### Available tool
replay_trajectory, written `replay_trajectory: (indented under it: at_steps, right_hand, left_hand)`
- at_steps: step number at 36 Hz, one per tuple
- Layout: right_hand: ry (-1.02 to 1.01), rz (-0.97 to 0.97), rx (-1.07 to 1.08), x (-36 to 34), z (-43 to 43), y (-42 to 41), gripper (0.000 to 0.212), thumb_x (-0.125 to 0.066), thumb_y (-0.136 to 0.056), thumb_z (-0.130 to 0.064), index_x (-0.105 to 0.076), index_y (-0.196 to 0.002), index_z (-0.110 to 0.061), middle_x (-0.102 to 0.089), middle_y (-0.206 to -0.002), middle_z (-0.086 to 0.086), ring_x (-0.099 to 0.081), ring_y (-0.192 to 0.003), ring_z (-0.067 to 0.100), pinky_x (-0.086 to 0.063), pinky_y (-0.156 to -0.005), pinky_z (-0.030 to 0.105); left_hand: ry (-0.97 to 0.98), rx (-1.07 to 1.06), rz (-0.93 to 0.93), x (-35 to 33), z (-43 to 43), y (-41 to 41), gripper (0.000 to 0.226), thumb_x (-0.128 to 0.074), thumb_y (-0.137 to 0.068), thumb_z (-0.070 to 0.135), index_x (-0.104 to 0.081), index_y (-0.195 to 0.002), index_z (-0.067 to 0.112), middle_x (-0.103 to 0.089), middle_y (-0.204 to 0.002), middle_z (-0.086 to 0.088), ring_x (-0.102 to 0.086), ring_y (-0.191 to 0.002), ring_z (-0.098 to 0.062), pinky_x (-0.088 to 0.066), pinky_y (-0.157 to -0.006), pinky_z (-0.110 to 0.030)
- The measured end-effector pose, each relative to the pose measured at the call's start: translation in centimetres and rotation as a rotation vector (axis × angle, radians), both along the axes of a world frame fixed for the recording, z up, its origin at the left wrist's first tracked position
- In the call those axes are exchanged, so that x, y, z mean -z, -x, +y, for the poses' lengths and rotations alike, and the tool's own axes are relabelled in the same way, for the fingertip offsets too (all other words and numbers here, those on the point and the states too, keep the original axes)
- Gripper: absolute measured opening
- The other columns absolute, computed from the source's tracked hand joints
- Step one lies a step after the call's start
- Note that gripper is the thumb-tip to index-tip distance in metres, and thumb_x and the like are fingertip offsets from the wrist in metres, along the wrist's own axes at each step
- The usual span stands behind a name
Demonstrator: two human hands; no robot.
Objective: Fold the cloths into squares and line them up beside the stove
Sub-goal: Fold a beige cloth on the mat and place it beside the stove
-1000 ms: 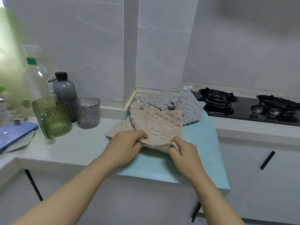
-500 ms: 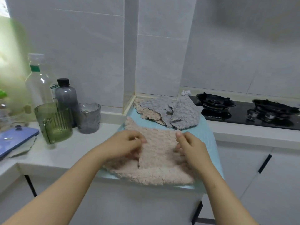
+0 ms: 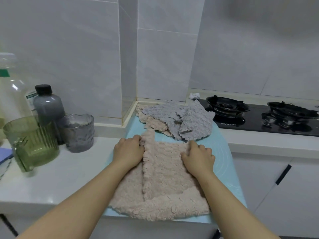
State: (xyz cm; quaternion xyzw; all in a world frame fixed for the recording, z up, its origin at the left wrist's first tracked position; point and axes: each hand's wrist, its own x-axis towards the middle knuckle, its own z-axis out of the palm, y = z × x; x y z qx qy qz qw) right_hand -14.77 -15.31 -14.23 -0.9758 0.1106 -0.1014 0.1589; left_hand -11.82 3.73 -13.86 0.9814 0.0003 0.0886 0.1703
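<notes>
Green ribbed jug (image 3: 32,144), grey tumbler (image 3: 78,133), dark-capped grey bottle (image 3: 47,104) together on white counter (image 3: 51,178).

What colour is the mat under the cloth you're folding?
Light blue mat, with faint curved lines printed on it; seen in the head view, beneath the pinkish-beige cloth.

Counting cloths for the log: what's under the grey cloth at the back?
Under the grey cloth, a pink cloth shows at its left and front edges, both on the mat. How far the pink one extends, or whether another cloth lies below, is covered.
</notes>
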Motion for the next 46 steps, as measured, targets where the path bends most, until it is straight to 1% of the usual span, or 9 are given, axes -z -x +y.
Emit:
replay_trajectory:
  at_steps: [4,11,17,21,25,29,32,38,46]
  right_hand:
    - [-0.084,-0.053,-0.1,0.2,0.0,-0.4,0.043,-0.041,-0.094,-0.019,-0.036,-0.136,-0.026,-0.055,-0.122,0.005,-0.042,-0.115,0.028,-0.03,-0.087,0.035]
    - [-0.305,-0.303,-0.272,0.3,-0.4,-0.4,0.034,-0.04,-0.084,0.006,-0.06,-0.101,-0.015,-0.047,-0.096,-0.004,-0.047,-0.088,0.016,-0.035,-0.069,0.029]
    - [-0.346,-0.485,-0.25,-0.3,-1.9,-0.8,0.033,-0.044,-0.081,0.01,-0.062,-0.096,-0.012,-0.051,-0.097,-0.006,-0.045,-0.086,0.011,-0.03,-0.067,0.023]
    - [-0.371,-0.528,-0.145,-0.6,-3.3,-1.1,0.034,-0.044,-0.081,0.011,-0.063,-0.097,-0.011,-0.049,-0.098,-0.006,-0.047,-0.091,0.012,-0.028,-0.066,0.022]
    - [-0.355,-0.497,-0.096,-0.5,-3.9,-1.8,0.033,-0.043,-0.083,0.008,-0.062,-0.102,-0.012,-0.057,-0.109,0.0,-0.051,-0.101,0.015,-0.032,-0.072,0.024]
    - [-0.26,-0.315,-0.029,0.5,-4.0,-2.1,0.031,-0.044,-0.09,-0.005,-0.055,-0.116,-0.015,-0.051,-0.122,0.007,-0.051,-0.107,0.026,-0.042,-0.078,0.033]
    - [-0.184,-0.255,0.03,0.5,-3.9,-2.0,0.039,-0.046,-0.088,-0.008,-0.05,-0.126,-0.017,-0.045,-0.13,0.011,-0.047,-0.112,0.031,-0.039,-0.09,0.037]
    - [-0.082,-0.291,0.001,0.2,-3.4,-1.5,0.038,-0.046,-0.093,-0.018,-0.048,-0.131,-0.02,-0.043,-0.136,0.007,-0.042,-0.118,0.027,-0.033,-0.095,0.036]
    - [-0.14,-0.124,0.034,0.4,-3.8,-2.6,0.05,-0.031,-0.099,-0.021,-0.016,-0.147,-0.019,-0.05,-0.125,0.016,-0.044,-0.114,0.035,-0.036,-0.088,0.04]
  left_hand:
    - [0.146,0.08,-0.023,0.6,-0.8,-0.2,0.04,-0.041,-0.095,0.024,-0.036,-0.134,0.018,-0.06,-0.116,-0.011,-0.044,-0.114,-0.032,-0.039,-0.088,-0.036]
    - [0.311,0.215,-0.011,0.4,-0.5,0.0,0.048,-0.042,-0.09,0.005,-0.037,-0.136,0.019,-0.061,-0.108,-0.013,-0.055,-0.1,-0.029,-0.039,-0.075,-0.03]
    - [0.483,0.118,-0.138,-0.5,0.8,0.2,0.034,-0.042,-0.086,-0.001,-0.044,-0.113,0.02,-0.056,-0.096,-0.004,-0.05,-0.08,-0.023,-0.036,-0.066,-0.029]
    - [0.424,-0.026,-0.263,-0.4,2.2,0.0,0.033,-0.041,-0.083,-0.003,-0.046,-0.11,0.015,-0.055,-0.106,-0.004,-0.05,-0.094,-0.027,-0.038,-0.071,-0.034]
    - [0.22,-0.106,-0.194,0.2,2.8,-0.1,0.027,-0.039,-0.084,0.0,-0.05,-0.097,0.021,-0.054,-0.111,-0.002,-0.05,-0.098,-0.025,-0.04,-0.069,-0.033]
    - [-0.013,-0.118,-0.054,0.5,2.3,0.1,0.028,-0.038,-0.09,0.01,-0.055,-0.107,0.024,-0.049,-0.118,-0.003,-0.048,-0.107,-0.024,-0.04,-0.073,-0.031]
    - [-0.083,-0.107,-0.118,-0.1,2.0,0.2,0.027,-0.041,-0.09,0.016,-0.055,-0.112,0.023,-0.046,-0.126,0.0,-0.042,-0.113,-0.024,-0.04,-0.081,-0.032]
    - [0.108,0.071,-0.155,-1.0,1.0,-1.2,0.029,-0.039,-0.093,0.012,-0.055,-0.117,0.016,-0.046,-0.131,-0.003,-0.039,-0.121,-0.025,-0.036,-0.095,-0.034]
    - [0.157,0.068,0.023,-0.7,0.3,-5.2,0.04,-0.032,-0.095,0.006,-0.042,-0.133,0.015,-0.055,-0.119,-0.016,-0.056,-0.099,-0.031,-0.039,-0.073,-0.03]
